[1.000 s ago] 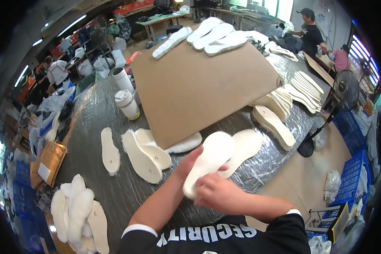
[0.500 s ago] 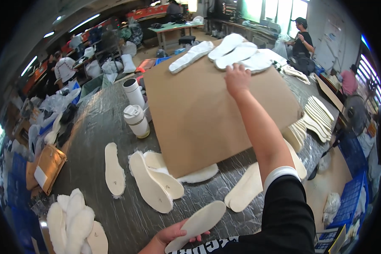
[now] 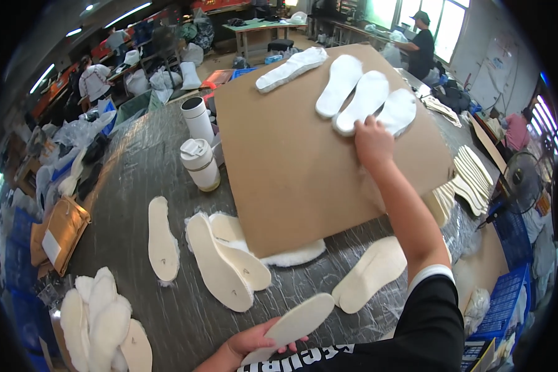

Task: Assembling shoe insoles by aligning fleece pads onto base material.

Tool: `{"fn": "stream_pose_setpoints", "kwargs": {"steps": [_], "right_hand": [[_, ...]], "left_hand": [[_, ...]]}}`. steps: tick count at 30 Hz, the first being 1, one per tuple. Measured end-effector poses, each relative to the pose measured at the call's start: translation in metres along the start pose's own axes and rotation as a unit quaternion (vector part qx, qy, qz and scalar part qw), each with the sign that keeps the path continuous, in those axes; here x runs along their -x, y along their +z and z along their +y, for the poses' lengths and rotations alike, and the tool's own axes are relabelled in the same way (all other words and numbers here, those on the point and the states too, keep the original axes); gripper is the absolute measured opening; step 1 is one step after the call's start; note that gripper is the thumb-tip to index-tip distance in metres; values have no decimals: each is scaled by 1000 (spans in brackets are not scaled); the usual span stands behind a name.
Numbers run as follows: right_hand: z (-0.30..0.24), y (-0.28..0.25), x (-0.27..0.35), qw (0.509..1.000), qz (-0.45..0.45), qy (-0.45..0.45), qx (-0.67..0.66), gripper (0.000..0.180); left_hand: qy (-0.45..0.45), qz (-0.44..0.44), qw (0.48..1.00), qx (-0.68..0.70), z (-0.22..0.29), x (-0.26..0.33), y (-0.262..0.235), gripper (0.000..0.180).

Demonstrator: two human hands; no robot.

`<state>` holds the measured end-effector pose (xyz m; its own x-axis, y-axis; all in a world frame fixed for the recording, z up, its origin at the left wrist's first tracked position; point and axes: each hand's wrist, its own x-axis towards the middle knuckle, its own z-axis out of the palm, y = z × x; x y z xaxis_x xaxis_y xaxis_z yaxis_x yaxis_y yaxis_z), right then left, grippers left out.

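My right hand (image 3: 372, 141) reaches far across a large brown cardboard sheet (image 3: 304, 167) and rests its fingers on the near end of a white fleecy insole (image 3: 364, 102), one of three lying side by side at the sheet's far edge. My left hand (image 3: 249, 344) stays close to my body at the bottom and grips a cream insole (image 3: 294, 324) by its lower end. More cream insoles (image 3: 224, 263) lie loose on the foil-covered table between the two hands, one (image 3: 372, 274) beside my right forearm.
Two white cups (image 3: 199, 162) stand left of the cardboard. A single insole (image 3: 162, 239) and a fluffy pile (image 3: 99, 316) lie at the lower left. Stacked insoles (image 3: 471, 177) sit at the right edge near a fan (image 3: 519, 183). A person (image 3: 423, 46) works at the back.
A second ago both hands held an insole near my body. My right hand then reached out over the cardboard and now pulls back slightly at the white insoles; my left hand keeps its insole.
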<state>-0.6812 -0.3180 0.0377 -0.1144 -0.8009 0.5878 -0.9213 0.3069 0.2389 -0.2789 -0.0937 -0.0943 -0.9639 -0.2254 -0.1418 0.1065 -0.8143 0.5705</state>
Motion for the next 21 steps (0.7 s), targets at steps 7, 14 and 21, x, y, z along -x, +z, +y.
{"fn": "stream_pose_setpoints", "kwargs": {"steps": [7, 14, 21], "right_hand": [[-16, -32, 111, 989, 18, -53, -137, 52], [-5, -62, 124, 889, -9, 168, -426, 69], [106, -107, 103, 825, 272, 246, -429, 27]], "left_hand": [[82, 18, 996, -17, 9, -5, 7, 90], [172, 23, 978, -115, 39, -8, 45, 87], [306, 94, 943, -93, 70, -19, 75, 100]]}}
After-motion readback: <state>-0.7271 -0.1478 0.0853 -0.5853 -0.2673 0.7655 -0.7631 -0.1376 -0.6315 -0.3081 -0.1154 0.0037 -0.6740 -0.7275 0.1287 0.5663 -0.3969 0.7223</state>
